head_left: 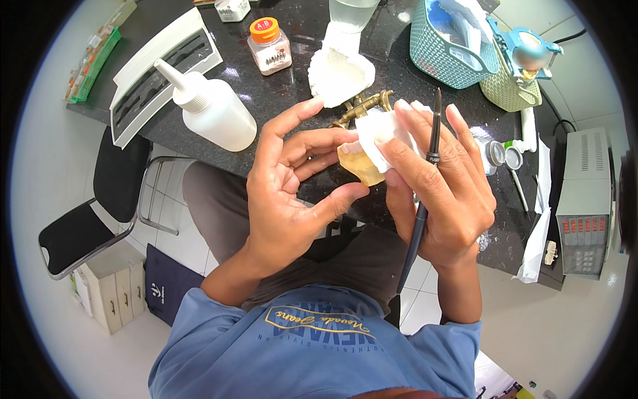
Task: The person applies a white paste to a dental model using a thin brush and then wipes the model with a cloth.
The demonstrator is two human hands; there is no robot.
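Note:
My left hand [282,186] curves round a yellow dental cast [359,166] with a pinkish row along its top, its thumb and fingertips at the cast's edges. My right hand [448,189] is closed on a folded white tissue [376,128], pressed against the cast, and on a dark slim brush [417,236] held upright between its fingers. Just beyond my hands lie a brass articulator [362,106] and a white plaster piece [337,73], both on the dark speckled worktop [199,139].
A squeeze bottle [219,120], white trough [159,73] and orange-lidded jar [269,53] stand left. Right are baskets [452,70], small open containers [495,155], paper [535,246] and a grey machine [581,199]. A black chair [113,176] stands beside me at left.

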